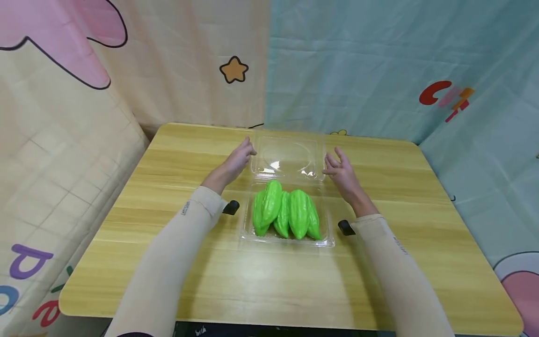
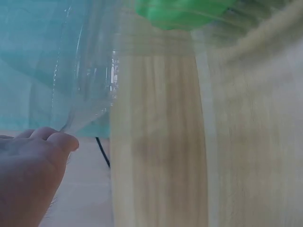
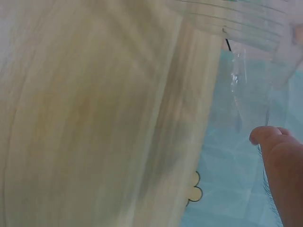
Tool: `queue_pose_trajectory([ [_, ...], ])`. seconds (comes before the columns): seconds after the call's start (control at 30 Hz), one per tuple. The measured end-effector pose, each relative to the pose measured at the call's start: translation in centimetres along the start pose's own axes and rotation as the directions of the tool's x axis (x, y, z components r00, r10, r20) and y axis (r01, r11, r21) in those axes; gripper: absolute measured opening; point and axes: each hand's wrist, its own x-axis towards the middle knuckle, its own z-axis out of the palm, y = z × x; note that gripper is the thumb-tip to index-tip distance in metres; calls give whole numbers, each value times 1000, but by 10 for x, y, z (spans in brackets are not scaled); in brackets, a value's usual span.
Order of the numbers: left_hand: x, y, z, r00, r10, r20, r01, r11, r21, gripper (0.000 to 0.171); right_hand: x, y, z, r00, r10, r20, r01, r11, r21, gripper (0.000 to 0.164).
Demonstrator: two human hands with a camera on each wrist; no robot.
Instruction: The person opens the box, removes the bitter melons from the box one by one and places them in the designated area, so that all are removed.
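A clear plastic clamshell box stands with its base (image 1: pixel 248 238) flat on the table and its lid (image 1: pixel 290 149) raised at the far side. Several glossy green, ridged fruits, like star fruit (image 1: pixel 298 213), lie side by side in the base. My left hand (image 1: pixel 235 163) is at the lid's left edge, fingers extended forward, fingertips right at the plastic. On the opposite edge is my right hand (image 1: pixel 343 175), its fingers spread and thumb close to the lid. Both wrist views show the fingertips overlapping a lid corner.
The box stands on a wooden table (image 1: pixel 139 243) with rounded corners. Printed curtains (image 1: pixel 358 61) hang behind it and along both sides. A black wrist-camera piece (image 1: pixel 231 208) sticks out from the left sleeve, and another (image 1: pixel 346 228) from the right.
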Motion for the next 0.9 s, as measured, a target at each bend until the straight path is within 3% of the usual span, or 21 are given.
queue_pose_trajectory([
  [0.13,10,-8,0,999,-48,-5,48,997,-66,83,5,10,-5,999,36,3,-36,999,4,85],
  [0.3,13,-18,0,995,-97,9,97,992,-77,81,6,19,-9,997,73,6,-73,997,-34,83],
  [0.47,11,-22,-3,996,-93,13,94,994,-57,80,5,22,-10,998,53,19,-51,996,-72,82],
  [0.6,4,-25,-8,1000,-14,-20,15,999,51,76,3,20,-13,999,48,18,-46,993,-109,82],
  [0.7,-12,-29,-12,996,86,-13,-82,980,181,72,-4,17,-16,1000,27,7,-26,995,-95,80],
  [0.8,-32,-34,-15,987,154,53,-163,943,291,74,-14,12,-16,1000,-18,0,18,999,-39,78],
  [0.9,-47,-41,-16,978,153,140,-195,911,363,85,-24,8,-15,998,-59,4,59,998,12,74],
])
